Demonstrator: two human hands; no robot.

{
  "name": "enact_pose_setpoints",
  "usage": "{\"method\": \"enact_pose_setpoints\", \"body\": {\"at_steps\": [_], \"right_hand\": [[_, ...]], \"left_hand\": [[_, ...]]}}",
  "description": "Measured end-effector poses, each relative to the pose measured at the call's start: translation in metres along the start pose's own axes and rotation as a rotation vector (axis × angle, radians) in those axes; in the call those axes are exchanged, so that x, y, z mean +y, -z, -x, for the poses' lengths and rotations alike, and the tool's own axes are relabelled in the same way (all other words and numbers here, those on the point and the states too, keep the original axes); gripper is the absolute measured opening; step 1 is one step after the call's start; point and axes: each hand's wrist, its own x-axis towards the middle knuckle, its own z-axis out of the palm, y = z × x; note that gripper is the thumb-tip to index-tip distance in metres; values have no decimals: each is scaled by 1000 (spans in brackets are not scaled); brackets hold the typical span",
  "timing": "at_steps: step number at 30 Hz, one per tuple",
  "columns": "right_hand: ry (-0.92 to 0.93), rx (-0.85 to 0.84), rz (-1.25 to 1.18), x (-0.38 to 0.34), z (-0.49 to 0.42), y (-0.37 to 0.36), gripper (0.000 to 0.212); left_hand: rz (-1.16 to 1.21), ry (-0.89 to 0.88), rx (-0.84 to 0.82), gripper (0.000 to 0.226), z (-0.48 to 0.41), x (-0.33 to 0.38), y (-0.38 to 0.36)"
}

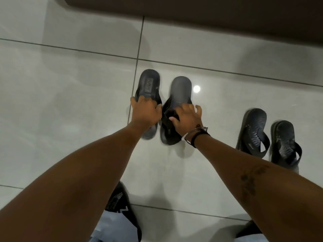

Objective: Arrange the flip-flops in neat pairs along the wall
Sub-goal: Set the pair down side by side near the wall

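While your left hand (146, 110) grips one flip-flop (148, 82) and your right hand (187, 117) clutches its mate (180, 89), side by side on the tiles (70, 102) short of the wall (192, 7), you seem to be squaring this pair, which next needs sliding evenly wallward.

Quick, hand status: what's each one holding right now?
Left hand: grips the logo flip-flop.
Right hand: grips the plain grey flip-flop, thumb at its strap.

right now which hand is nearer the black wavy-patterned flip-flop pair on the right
Right. The right hand holds the smooth grey flip-flop left of the wavy-patterned pair; the left hand is farther left, holding the black printed flip-flop.
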Motion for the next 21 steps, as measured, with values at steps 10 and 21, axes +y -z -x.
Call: {"method": "enact_pose_setpoints", "body": {"at_steps": [10,21], "right_hand": [[-341,-420,116,95,23,-25,129],[-356,-356,57,98,25,-32,130]], "left_hand": [[-515,68,-310,21,-23,76,-4],[-187,232,-157,13,-26,57,-7]]}}
